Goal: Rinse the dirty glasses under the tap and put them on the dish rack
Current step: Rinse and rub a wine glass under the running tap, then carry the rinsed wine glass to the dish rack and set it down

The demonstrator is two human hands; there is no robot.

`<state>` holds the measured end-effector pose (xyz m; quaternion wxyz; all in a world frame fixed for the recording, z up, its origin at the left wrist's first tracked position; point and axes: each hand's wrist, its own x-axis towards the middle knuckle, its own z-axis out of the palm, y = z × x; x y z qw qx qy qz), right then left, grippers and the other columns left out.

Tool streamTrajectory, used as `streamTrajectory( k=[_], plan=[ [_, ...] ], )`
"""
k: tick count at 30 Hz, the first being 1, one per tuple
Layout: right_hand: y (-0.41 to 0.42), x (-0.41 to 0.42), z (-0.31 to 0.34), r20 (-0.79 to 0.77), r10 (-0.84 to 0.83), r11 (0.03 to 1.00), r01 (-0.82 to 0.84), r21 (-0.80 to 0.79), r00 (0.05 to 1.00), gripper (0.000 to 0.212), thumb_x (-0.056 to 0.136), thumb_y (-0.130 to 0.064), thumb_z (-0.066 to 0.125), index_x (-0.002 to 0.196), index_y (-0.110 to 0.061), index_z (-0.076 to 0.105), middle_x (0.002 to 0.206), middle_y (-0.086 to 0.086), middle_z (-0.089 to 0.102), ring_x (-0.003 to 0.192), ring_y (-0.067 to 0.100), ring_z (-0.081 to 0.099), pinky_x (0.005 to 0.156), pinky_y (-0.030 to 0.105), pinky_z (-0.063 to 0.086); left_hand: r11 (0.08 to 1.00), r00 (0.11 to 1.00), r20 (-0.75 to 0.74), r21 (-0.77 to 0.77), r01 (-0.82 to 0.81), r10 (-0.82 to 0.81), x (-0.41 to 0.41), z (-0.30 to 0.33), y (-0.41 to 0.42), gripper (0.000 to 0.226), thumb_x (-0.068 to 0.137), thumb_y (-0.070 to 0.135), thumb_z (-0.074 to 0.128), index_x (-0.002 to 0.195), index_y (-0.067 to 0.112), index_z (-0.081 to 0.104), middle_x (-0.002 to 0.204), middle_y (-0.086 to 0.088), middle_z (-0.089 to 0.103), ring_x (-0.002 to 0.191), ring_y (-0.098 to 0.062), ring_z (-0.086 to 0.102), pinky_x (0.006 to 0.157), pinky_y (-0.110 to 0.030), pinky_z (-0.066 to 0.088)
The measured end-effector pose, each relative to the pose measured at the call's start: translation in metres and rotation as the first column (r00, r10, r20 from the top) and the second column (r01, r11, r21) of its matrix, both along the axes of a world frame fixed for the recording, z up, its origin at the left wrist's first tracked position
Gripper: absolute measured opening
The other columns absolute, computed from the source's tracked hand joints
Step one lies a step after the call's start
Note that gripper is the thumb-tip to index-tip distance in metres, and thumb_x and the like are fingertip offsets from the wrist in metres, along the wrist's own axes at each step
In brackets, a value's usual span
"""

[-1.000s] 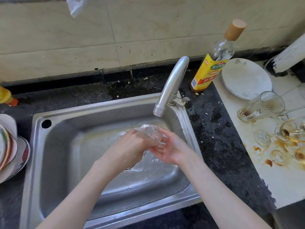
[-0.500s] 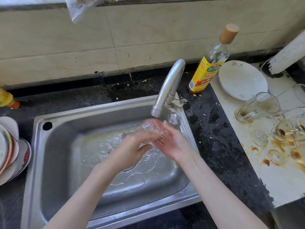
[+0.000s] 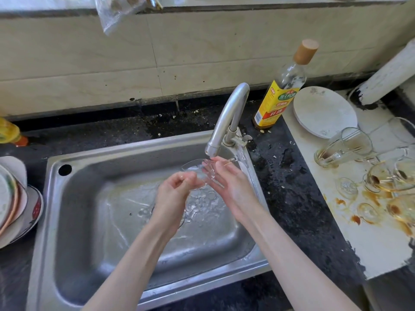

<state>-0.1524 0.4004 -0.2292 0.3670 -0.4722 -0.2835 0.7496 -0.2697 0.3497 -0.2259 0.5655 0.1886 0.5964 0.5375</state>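
1. Both my hands are over the stainless steel sink basin (image 3: 74, 221), right below the spout of the curved brushed-metal tap (image 3: 226, 122).
2. I hold 1 clear stemmed glass (image 3: 197, 170) lying roughly sideways under the spout, bowl toward my left, foot (image 3: 243, 159) toward the sink's right wall.
3. My left hand (image 3: 174, 194) has fingers curled in at the bowl's lower edge; grip is narrow, thumb and fingertips touching the glass.
4. My right hand (image 3: 229, 185) has fingers mostly straight and fanned along the far side of the bowl and the stem, supporting it. Exact contact points are blurred by water and glare.
5. Water is pooled and rippling on the sink floor beneath my hands.
6. Dirty clear glasses with brown residue (image 3: 368, 176) lie tipped over on the white stained board (image 3: 381, 248) right of the sink, well apart from my hands. Brown spill marks are on the board near them.
7. A white oval plate (image 3: 323, 112) sits at the board's back, just beside a yellow-labelled glass bottle with a tan cap (image 3: 280, 93) standing behind the tap.
8. A stack of patterned plates (image 3: 15, 203) sits on the dark speckled counter (image 3: 292, 187) left of the sink.
9. A crumpled clear plastic bag (image 3: 116, 12) hangs at the top of the wall.
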Motion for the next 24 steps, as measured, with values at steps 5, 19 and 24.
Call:
streamTrajectory(
  k=[5,19,24],
  plan=[
    [-0.006,-0.001,0.0,0.155,0.038,0.987,-0.061,0.151,0.987,0.018,0.097,-0.013,0.049,0.099,-0.016,0.066,0.102,0.004,0.069,0.098,0.013,0.065,0.082,0.025,0.052,0.997,0.918,0.396,-0.055,0.056,-0.03,-0.011,-0.003,-0.001,0.011,0.079,0.018,0.057,0.068,0.017,0.057,0.056,0.005,0.044,0.056,-0.008,0.039,0.074,-0.024,0.034],
    [-0.02,0.017,-0.005,0.563,0.146,0.897,-0.349,0.271,0.814,0.021,0.092,-0.02,0.058,0.11,-0.019,0.068,0.105,-0.001,0.069,0.099,0.008,0.064,0.09,0.015,0.046,0.941,0.983,0.033,-0.287,0.18,-0.178,-0.012,-0.022,-0.022,0.026,0.092,0.023,0.055,0.111,0.005,0.058,0.1,-0.005,0.066,0.09,-0.017,0.062,0.085,-0.027,0.046],
    [-0.026,0.034,-0.006,0.736,0.029,0.878,-0.369,0.304,0.677,0.021,0.089,-0.021,0.063,0.107,-0.013,0.072,0.095,-0.002,0.069,0.099,0.018,0.064,0.076,0.014,0.045,0.866,0.719,-0.488,-0.353,0.355,-0.494,-0.013,-0.03,-0.032,0.047,0.093,0.029,0.052,0.137,0.014,0.042,0.12,-0.002,0.059,0.101,-0.014,0.055,0.088,-0.025,0.04]
  ],
)
